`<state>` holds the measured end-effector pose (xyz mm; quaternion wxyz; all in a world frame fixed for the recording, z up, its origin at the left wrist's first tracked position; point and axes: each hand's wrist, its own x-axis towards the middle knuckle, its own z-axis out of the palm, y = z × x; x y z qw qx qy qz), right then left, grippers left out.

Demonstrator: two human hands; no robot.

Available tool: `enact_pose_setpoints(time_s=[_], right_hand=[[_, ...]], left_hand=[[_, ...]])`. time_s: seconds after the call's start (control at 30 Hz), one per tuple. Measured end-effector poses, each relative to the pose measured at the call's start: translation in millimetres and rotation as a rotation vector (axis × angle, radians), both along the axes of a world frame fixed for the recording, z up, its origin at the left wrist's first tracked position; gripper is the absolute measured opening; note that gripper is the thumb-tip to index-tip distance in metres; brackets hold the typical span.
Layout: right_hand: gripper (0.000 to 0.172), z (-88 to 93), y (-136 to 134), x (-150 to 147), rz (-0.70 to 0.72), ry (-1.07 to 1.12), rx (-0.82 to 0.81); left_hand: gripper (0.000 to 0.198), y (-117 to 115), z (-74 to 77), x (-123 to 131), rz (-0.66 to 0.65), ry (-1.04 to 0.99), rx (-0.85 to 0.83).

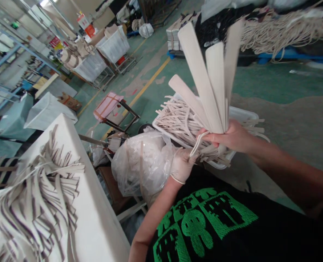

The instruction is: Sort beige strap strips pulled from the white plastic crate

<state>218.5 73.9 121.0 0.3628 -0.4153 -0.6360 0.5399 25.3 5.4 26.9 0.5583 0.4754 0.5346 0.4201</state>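
Observation:
My right hand point(236, 136) is closed round the lower end of several flat cream strips point(202, 76) with rounded tips, which fan upward. A thin pale cord point(197, 145) runs from the fingers of this hand to my left hand point(182, 165). That left hand wears a whitish glove and is closed on the cord's other end. Behind and below both hands stands a white plastic crate point(243, 113), heaped with narrow cream strips point(174, 118). Beside my left hand lies a clear plastic bag point(139, 160) with pale contents.
At the left, a white table point(96, 222) bears a pile of long cream straps point(38, 203). A stool with a pink cushion point(108, 105) stands on the green floor. Farther back are wheeled white bins point(113, 45). Bundled cords point(283, 31) lie on a blue pallet point(294, 54) at upper right.

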Motion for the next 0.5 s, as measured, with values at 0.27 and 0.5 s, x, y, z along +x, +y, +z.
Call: enact_pose_setpoints(time_s=[0.27,0.5], right_hand=[[0.02,3.8,43.8,32.3,-0.029,-0.075,0.064],[0.015,15.2,95.7,43.1,0.053,-0.29,0.121]], left_hand=[[0.063,-17.7,-49.9,-28.1,0.072,0.227,0.099],[0.058,-56.4,-94.3,-114.5,0.316,0.517,0.01]])
